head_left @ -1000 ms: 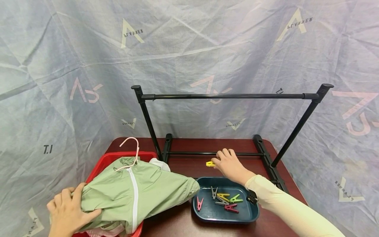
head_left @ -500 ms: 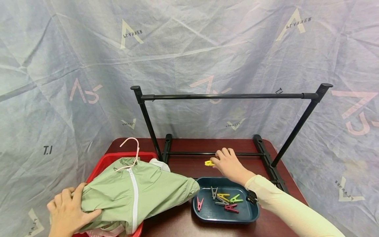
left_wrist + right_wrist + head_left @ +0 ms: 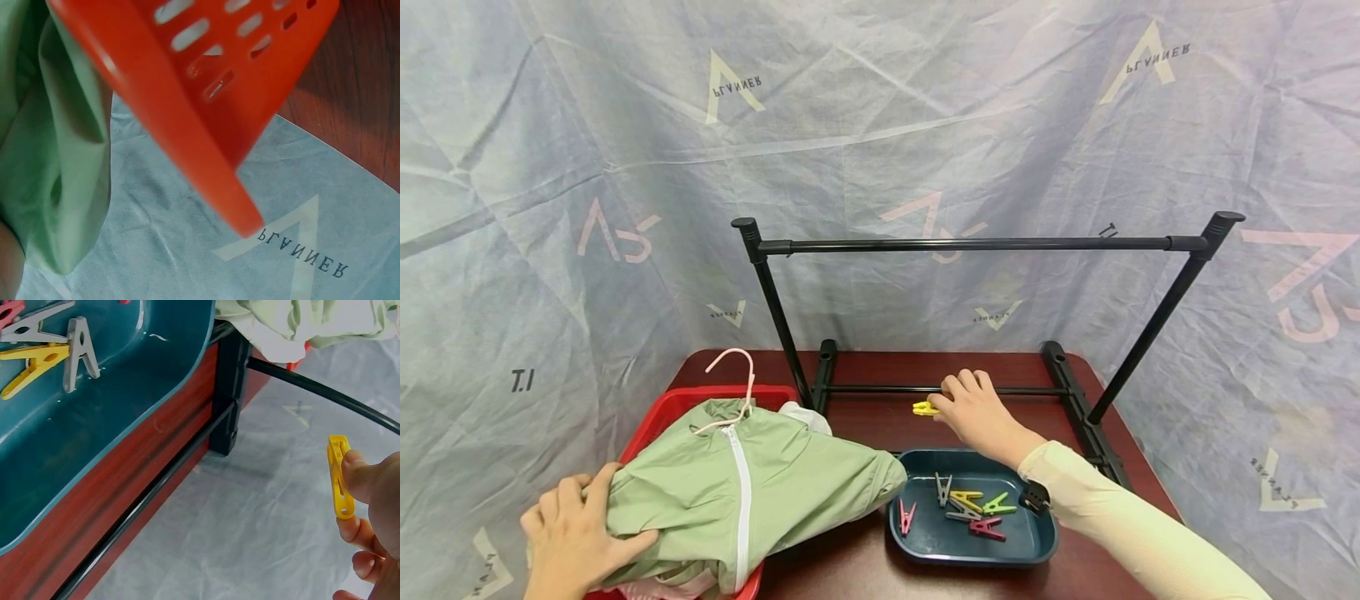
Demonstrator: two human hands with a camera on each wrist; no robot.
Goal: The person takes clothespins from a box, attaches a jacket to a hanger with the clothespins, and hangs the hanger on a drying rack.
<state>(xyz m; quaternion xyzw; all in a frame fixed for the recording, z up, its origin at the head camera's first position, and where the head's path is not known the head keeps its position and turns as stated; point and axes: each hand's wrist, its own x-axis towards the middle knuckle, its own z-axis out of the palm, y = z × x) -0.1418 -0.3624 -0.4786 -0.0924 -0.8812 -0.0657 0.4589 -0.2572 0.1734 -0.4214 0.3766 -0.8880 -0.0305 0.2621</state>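
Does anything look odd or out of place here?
Nothing looks spilled or broken. The green jacket looks a little untidy: one sleeve stretches past the red basket and, in the head view, overlaps a corner of the blue tray. Also, some PLANNER lettering on the backdrop looks flipped.

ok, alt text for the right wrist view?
A right hand pinches a yellow clothespin at the right. At left, a blue-green tray holds gray, yellow and pink clothespins; black rack bars stand beyond it, with pale green fabric at the top.
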